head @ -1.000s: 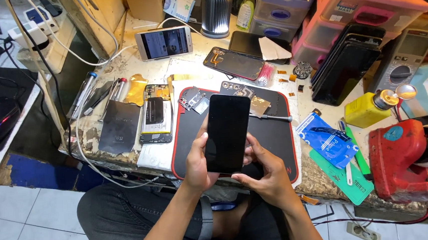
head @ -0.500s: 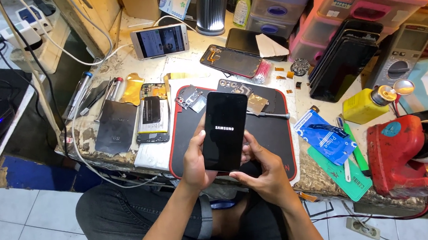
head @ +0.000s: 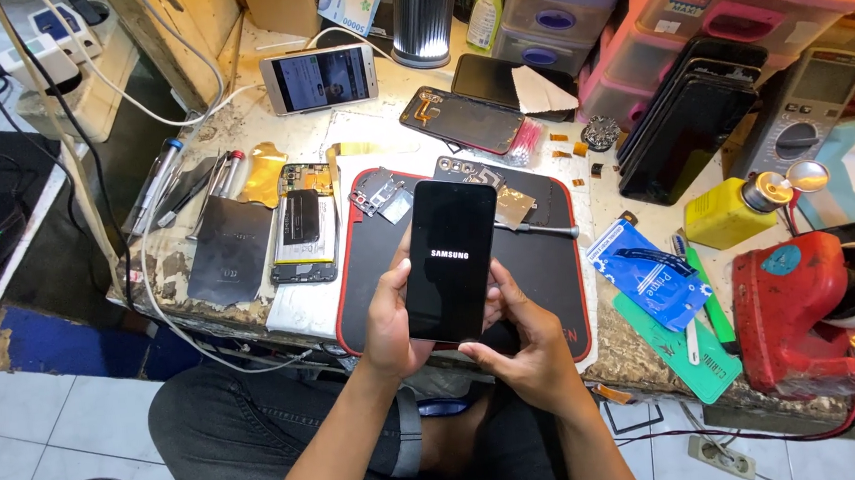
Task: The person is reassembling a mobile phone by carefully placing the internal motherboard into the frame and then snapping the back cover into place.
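Black phone [head: 450,260] upright, screen lit; left hand [head: 390,323] and right hand [head: 526,338] grip clamped on its sides, above black mat [head: 550,271].

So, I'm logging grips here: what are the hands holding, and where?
Both hands hold a black slab-shaped smartphone: left hand on its left edge, right hand at its lower right edge.

My arms are bare from the elbows down to the wrists, with no sleeves, watch or bands on them. My left grip [head: 393,318] and my right grip [head: 527,338] wear no gloves and no rings that I can see. I have on dark grey-black jeans [head: 260,432], the cloth slightly faded and creased over the thighs, with a lighter grey seam or cuff showing near the middle.
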